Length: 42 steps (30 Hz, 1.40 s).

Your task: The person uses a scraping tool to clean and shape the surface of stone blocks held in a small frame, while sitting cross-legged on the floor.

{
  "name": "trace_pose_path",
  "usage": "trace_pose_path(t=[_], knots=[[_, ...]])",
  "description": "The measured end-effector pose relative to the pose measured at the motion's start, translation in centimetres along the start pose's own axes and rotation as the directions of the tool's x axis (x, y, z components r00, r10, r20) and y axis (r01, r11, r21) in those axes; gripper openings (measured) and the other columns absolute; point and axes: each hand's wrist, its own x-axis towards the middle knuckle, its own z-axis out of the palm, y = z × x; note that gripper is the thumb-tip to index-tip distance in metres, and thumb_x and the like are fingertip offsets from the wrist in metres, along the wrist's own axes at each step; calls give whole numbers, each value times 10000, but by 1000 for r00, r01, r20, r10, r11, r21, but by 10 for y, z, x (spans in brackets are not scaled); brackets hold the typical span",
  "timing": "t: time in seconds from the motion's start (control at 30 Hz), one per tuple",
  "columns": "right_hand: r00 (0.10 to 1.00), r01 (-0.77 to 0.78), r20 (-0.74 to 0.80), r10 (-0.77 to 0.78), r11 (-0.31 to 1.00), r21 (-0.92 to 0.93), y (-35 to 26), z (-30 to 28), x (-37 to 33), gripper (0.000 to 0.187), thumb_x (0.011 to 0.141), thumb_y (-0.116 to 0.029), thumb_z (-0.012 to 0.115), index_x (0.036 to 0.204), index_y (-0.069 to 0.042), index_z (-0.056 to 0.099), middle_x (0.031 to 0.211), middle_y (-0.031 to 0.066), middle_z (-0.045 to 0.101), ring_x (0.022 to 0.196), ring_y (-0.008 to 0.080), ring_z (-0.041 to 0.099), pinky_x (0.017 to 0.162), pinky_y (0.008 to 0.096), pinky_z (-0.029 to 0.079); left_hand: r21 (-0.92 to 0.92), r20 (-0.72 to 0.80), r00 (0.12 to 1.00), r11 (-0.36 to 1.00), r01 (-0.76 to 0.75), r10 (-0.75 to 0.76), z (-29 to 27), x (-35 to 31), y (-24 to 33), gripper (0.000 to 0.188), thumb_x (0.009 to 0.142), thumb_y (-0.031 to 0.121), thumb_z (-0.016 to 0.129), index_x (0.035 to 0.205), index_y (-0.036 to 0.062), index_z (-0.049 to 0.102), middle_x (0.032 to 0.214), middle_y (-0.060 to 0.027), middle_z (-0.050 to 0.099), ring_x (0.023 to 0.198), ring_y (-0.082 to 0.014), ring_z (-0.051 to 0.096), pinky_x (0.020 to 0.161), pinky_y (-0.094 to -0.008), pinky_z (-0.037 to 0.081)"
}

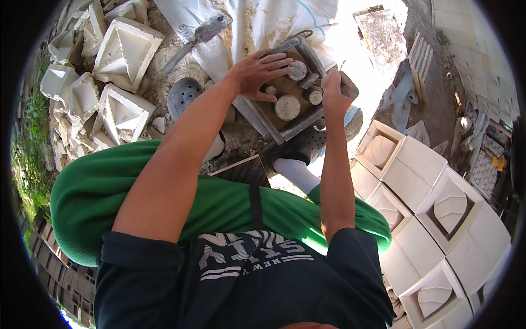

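Access to the box frame (pixel 302 125) is from above, its top standing open between the two hands. The left hand (pixel 253 75) blocks the left side, fingers spread over the interior; the right hand (pixel 335 90), closed round a brown tool (pixel 349 88), blocks the right. Inside, the large disc (pixel 287 107), upper disc (pixel 297 70), small right disc (pixel 315 97) and small left disc (pixel 270 90) obstruct movement across the floor. A narrow passage lies between the large and small right discs (a metal piece (pixel 310 81) crowds its upper end). Outside, the grey clog (pixel 185 96) stands left, the dark clog (pixel 309 143) just below. Beyond the frame, the white sheet (pixel 263 24) offers room, right of the trowel (pixel 211 28).
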Motion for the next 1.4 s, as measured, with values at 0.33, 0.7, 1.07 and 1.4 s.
trace_pose_path(t=[0.33, 0.7, 1.07, 1.4], knots=[[997, -63, -22, 67, 986, 152, -3, 0, 3, 366, 925, -127, 571, 579, -31, 498, 541, -10, 491, 483, 73, 413, 465, 271, 320, -13, -13, 1000, 1000, 14, -14, 0, -3, -1, 935, 778, 590, 722, 1533, 193, 338, 1605, -19, 311, 1481, -224, 279, 1234, -459, 182], [998, -57, 4, 57, 974, 217, -24, -5, 6, 351, 913, -133, 589, 588, -18, 527, 545, -23, 473, 513, 72, 409, 494, 274, 319, -36, -25, 1000, 999, -8, 7, -7, -4, -2, 930, 763, 561, 743, 1523, 191, 358, 1589, -32, 341, 1471, -227, 296, 1229, -455, 195], [993, 90, -101, -56, 924, 373, -30, -8, 26, 423, 958, -148, 547, 573, -68, 391, 545, 13, 393, 482, 95, 363, 436, 269, 275, -12, 20, 1000, 1000, -9, 9, -11, 7, 5, 936, 756, 572, 740, 1520, 182, 364, 1578, -54, 358, 1469, -240, 301, 1228, -461, 188], [973, 168, 108, -203, 948, 272, -19, -17, 38, 476, 994, -192, 540, 550, -48, 443, 500, -6, 395, 469, 80, 341, 446, 272, 281, -30, 37, 999, 1000, -4, 6, -15, 13, 8, 926, 746, 531, 769, 1511, 177, 385, 1582, -52, 352, 1462, -250, 317, 1208, -482, 230]])
